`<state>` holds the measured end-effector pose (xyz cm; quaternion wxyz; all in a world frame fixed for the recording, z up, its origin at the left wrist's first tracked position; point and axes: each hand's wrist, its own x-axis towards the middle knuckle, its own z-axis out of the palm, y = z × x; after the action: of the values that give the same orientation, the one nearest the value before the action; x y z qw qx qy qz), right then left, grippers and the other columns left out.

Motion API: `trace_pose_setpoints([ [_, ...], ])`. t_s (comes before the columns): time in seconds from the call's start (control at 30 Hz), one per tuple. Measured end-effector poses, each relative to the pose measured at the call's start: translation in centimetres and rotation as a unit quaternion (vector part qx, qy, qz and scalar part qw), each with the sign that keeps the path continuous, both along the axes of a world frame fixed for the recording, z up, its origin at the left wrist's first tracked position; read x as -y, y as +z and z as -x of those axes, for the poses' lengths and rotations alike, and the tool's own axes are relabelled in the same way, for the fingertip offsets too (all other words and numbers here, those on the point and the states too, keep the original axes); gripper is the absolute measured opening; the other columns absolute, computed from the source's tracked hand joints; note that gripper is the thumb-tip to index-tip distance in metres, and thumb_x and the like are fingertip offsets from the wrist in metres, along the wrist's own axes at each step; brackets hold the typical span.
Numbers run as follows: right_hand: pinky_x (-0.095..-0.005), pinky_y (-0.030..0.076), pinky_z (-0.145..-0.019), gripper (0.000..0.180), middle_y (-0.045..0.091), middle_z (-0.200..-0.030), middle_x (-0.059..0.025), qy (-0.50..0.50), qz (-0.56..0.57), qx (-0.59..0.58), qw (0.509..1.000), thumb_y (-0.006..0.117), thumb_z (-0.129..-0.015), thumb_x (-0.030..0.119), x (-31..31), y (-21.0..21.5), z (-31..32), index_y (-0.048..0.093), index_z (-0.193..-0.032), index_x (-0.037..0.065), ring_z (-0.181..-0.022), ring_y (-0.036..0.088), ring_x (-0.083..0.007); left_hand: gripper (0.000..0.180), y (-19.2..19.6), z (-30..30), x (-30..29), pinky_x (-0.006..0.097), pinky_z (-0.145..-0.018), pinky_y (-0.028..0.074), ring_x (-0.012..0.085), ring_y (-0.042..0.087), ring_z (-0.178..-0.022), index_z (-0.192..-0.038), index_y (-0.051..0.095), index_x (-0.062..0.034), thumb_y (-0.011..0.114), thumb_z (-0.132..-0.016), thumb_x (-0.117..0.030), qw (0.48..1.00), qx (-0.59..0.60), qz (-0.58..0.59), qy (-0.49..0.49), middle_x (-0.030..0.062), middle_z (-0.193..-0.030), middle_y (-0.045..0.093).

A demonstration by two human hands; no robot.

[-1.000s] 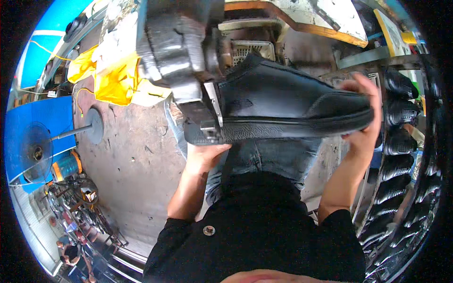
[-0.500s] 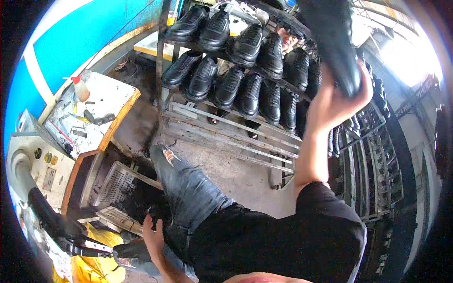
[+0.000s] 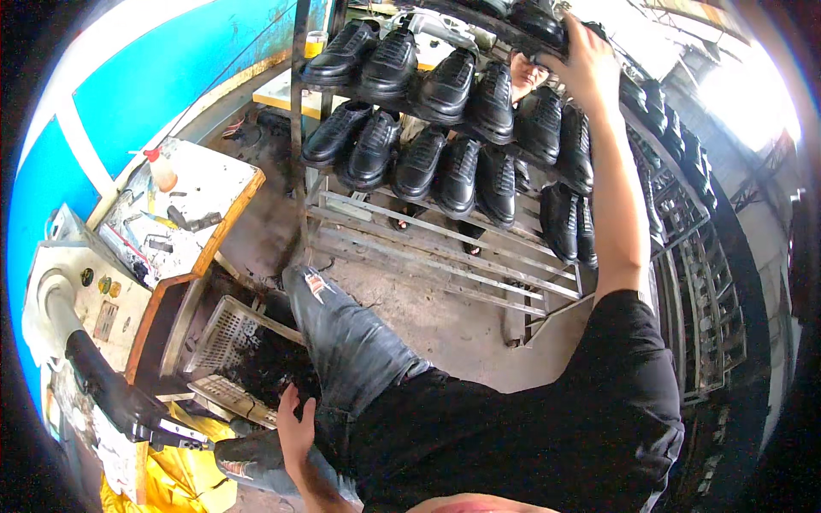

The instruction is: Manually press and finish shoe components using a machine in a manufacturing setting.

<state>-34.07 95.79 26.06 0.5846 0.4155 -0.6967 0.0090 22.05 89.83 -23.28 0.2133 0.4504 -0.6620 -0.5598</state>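
My right hand is raised at the top shelf of the metal shoe rack. Its fingers and thumb close around the end of a black shoe, partly hidden by the hand and shelf edge. Below it, black lace-up shoes stand in rows on two slanted shelves, toes facing me. My left hand hangs low beside my thigh, thumb and fingers apart, with nothing visible in it. Closest to it is a pale plastic crate with dark scraps around it.
To the left stands a stained worktable with a red-capped bottle and small tools. A machine with a pale curved arm is nearer me. Yellow sheeting lies below. Another rack stands right. A person is behind the shoes.
My right hand has moved the black shoe up and forward to the rack's top shelf. My left hand stays low, its fingers slightly more curled. The view has shifted a little.
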Motion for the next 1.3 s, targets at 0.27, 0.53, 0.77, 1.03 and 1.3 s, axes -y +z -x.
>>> trace_pose_setpoints([
  [0.27, -0.0446, 0.048, -0.095, 0.052, 0.064, -0.119, -0.0185, -0.098, 0.1, -0.013, 0.99, 0.076, -0.084, 0.031, -10.5, 0.9, 4.4, 0.058, -0.129, 0.01, -0.114, 0.061, -0.0364, 0.055, -1.6, -0.8, -1.3, 0.038, -0.108, 0.041, 0.0322, 0.055, -0.128, -0.14, 0.047, 0.0061, 0.066, -0.093, -0.014, 0.999, -0.02, -0.026, -0.005, 0.0258, -0.136, 0.057],
  [0.53, -0.037, 0.051, -0.097, 0.062, 0.065, -0.123, -0.0168, 0.314, 0.222, 0.228, 0.895, 0.086, -0.079, 0.021, -3.1, -10.5, -13.3, 0.058, -0.13, -0.003, -0.108, 0.064, -0.026, 0.059, 4.5, 2.1, 1.4, 0.037, -0.105, 0.044, 0.0281, 0.059, -0.124, -0.142, 0.049, 0.0003, 0.072, -0.089, -0.013, 0.993, -0.112, 0.013, 0.036, 0.0191, -0.134, 0.061],
  [0.77, -0.0369, 0.045, -0.1, 0.075, 0.064, -0.122, -0.0133, 0.485, -0.297, 0.699, 0.434, 0.086, -0.061, -0.004, 7.0, -29.6, -22.6, 0.055, -0.128, 0.003, -0.114, 0.06, -0.0252, 0.116, 7.7, -0.8, -0.3, 0.048, -0.102, 0.049, 0.0357, 0.048, -0.134, -0.161, 0.002, -0.0175, 0.08, -0.077, -0.003, 0.797, -0.561, -0.127, 0.183, 0.0181, -0.156, 0.032],
  [1.03, -0.0383, 0.046, -0.106, 0.06, 0.059, -0.134, -0.0094, 0.384, -0.13, 0.912, 0.059, 0.075, -0.082, 0.001, 10.8, -42.1, -26.6, 0.05, -0.135, 0.008, -0.12, 0.059, -0.0221, 0.102, 10.3, -4.1, -2.7, 0.036, -0.086, 0.058, 0.022, 0.066, -0.106, -0.153, 0.024, -0.0051, 0.08, -0.07, 0.016, 0.833, -0.428, -0.038, 0.348, 0.0136, -0.125, 0.061],
  [1.3, -0.039, 0.051, -0.097, 0.042, 0.063, -0.122, -0.016, 0.46, -0.129, 0.837, 0.268, 0.058, -0.096, 0.023, 12.6, -38.6, -25.4, 0.05, -0.132, 0.003, -0.109, 0.063, -0.0256, 0.118, 13.3, -2.8, -0.3, 0.042, -0.114, 0.037, 0.0289, 0.046, -0.135, -0.156, 0.019, 0.0013, 0.09, -0.064, -0.02, 0.893, -0.259, 0.098, 0.355, 0.0152, -0.149, 0.042],
])
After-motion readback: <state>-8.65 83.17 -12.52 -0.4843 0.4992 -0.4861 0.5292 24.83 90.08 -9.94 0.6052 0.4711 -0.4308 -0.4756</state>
